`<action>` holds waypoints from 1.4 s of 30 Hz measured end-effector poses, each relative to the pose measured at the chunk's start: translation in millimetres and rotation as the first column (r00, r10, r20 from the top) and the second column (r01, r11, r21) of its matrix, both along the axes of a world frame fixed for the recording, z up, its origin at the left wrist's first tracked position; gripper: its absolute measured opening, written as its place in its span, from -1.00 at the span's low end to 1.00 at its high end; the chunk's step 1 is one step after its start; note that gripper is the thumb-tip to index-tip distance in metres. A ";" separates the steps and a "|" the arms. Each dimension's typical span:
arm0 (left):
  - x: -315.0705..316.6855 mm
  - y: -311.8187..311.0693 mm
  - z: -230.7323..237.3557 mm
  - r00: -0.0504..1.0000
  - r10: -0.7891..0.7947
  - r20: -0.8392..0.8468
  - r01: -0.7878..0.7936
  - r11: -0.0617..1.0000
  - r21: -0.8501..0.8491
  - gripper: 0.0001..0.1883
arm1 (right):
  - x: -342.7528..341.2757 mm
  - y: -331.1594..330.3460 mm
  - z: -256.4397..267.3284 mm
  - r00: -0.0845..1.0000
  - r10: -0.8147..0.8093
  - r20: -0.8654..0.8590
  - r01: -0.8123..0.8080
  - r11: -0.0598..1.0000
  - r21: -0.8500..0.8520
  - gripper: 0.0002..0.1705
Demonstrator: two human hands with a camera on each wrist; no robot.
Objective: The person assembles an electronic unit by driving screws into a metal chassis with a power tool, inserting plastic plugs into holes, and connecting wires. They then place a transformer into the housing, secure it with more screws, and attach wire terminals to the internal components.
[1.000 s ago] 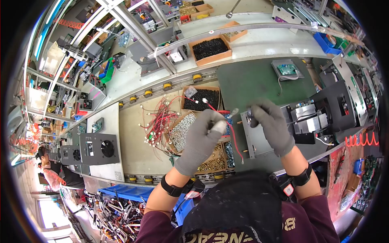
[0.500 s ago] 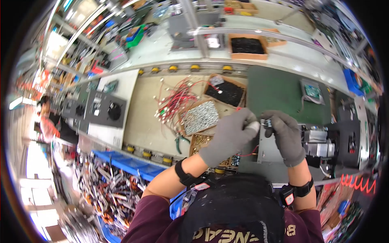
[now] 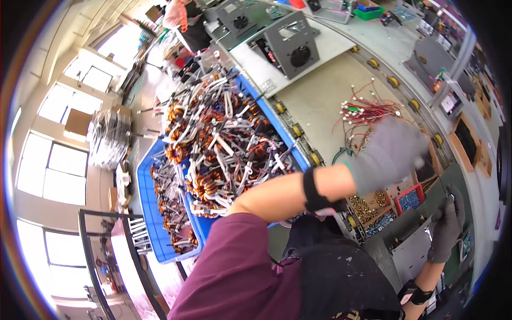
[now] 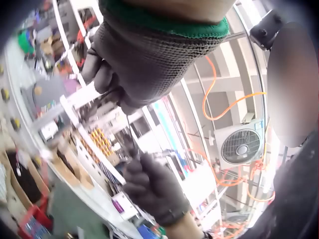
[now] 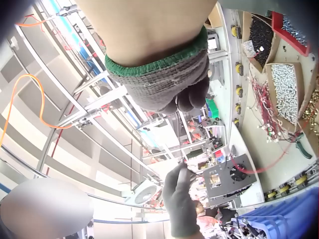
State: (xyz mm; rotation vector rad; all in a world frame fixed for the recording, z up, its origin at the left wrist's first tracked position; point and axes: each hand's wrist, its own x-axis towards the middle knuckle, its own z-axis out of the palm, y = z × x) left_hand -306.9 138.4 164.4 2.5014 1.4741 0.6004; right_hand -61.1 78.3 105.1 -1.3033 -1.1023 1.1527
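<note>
My gloved left hand (image 3: pixel 392 154), blurred in the head view, reaches over the bench near a bundle of red wires (image 3: pixel 368 112). Its fingers are bent, and a thin strand (image 4: pixel 130 132) runs from its fingertips toward the other hand in the left wrist view. A red wire (image 5: pixel 259 172) arcs, blurred, across the right wrist view. My gloved right hand (image 3: pixel 447 226) is lower and to the right, with curled fingers and thumb pinching a small dark part (image 3: pixel 451 196). Its exact kind I cannot tell. A grey metal plate (image 3: pixel 413 253) lies beside the right hand.
Blue bins (image 3: pixel 200 234) heaped with copper coils and white leads stand left of the bench. Brass screws (image 3: pixel 365 210) and a red tray (image 3: pixel 397 201) of bluish screws are below the left hand. A grey panel with a fan (image 3: pixel 301 53) stands at the back.
The head view has swung left, bringing the coil bins into the middle. My hands, close together half a second ago, are farther apart, the left one blurred by motion.
</note>
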 end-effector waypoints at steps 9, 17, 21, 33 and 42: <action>-279.7 -96.3 -18.3 0.486 0.741 -0.463 -0.874 0.421 -0.243 -0.57 | -15.7 0.9 -38.5 0.996 0.042 -0.083 -0.049 0.995 -0.086 -0.63; -296.3 -155.5 -74.5 0.556 0.497 -0.666 -0.768 0.615 -0.182 -0.75 | 18.8 18.7 -54.9 0.894 -0.213 -0.395 0.125 0.964 -0.237 -0.63; -303.9 -142.5 -75.7 0.634 0.380 -0.673 -0.593 0.798 -0.109 -0.82 | 38.7 16.9 -58.6 0.876 -0.100 -0.471 0.016 0.984 -0.179 -0.61; -333.7 -84.8 75.3 0.673 0.477 0.565 -0.648 0.749 0.139 -0.83 | 40.5 3.2 -31.6 0.944 -0.148 -0.295 0.135 0.989 -0.064 -0.60; -249.0 -17.0 242.7 0.900 -0.158 0.407 0.019 0.946 0.324 -0.51 | 33.4 12.1 -15.6 0.942 -0.179 -0.283 0.172 0.984 -0.051 -0.63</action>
